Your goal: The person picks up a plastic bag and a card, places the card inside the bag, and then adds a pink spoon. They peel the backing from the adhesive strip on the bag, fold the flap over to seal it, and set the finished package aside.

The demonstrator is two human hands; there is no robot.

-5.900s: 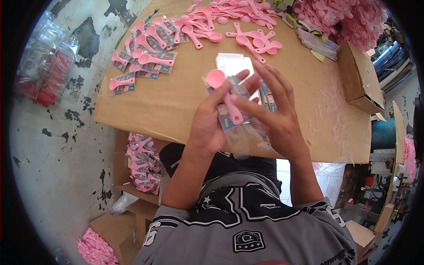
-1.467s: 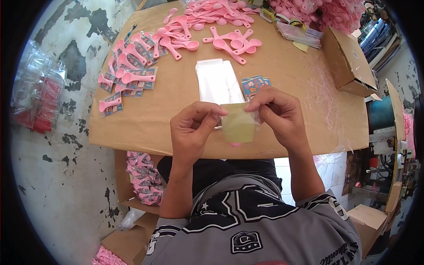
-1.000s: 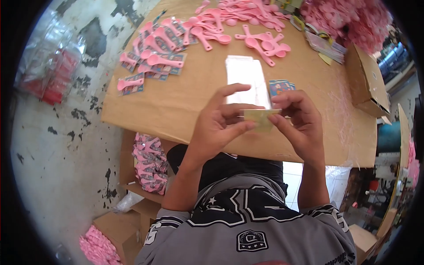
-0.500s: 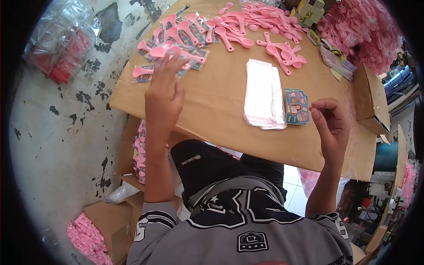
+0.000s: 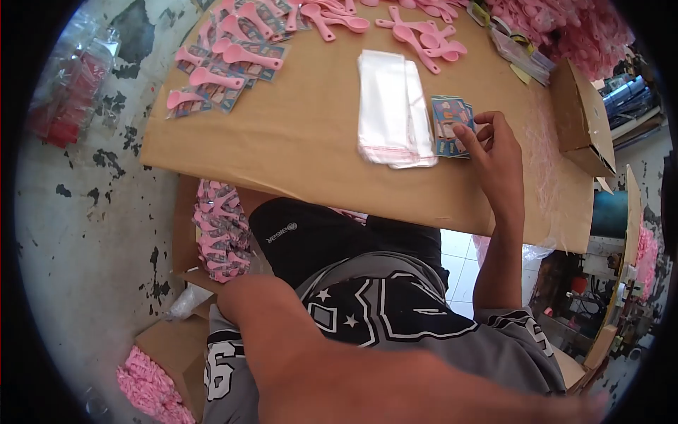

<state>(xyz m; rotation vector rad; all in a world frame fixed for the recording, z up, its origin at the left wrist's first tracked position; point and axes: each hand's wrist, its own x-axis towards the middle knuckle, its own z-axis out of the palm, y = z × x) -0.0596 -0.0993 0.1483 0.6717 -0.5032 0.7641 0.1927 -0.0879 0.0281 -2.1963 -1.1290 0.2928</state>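
My right hand (image 5: 498, 159) is at the right edge of a small stack of blue picture cards (image 5: 446, 127), thumb on the top card and forefinger bent beside it. Left of the cards lie clear plastic sleeves (image 5: 385, 106) in an overlapping pile. My left forearm crosses low in front of my chest, close to the camera; my left hand (image 5: 558, 411) is blurred at the bottom edge, its fingers unclear. Pink spoons (image 5: 215, 78) rest on bagged cards at the table's upper left. Loose pink spoons (image 5: 427, 44) lie beyond the sleeves.
The brown table (image 5: 296, 141) has a cardboard box (image 5: 580, 116) at its right edge. A large pink spoon heap (image 5: 565, 35) stands at the upper right. Below left, an open box holds bagged pink spoons (image 5: 219, 233); more pink pieces (image 5: 155, 385) are lower down.
My left hand has left the bagged spoons and swung down across my body. My right hand has come onto the cards. The view has shifted, and another bagged spoon shows at the upper left.
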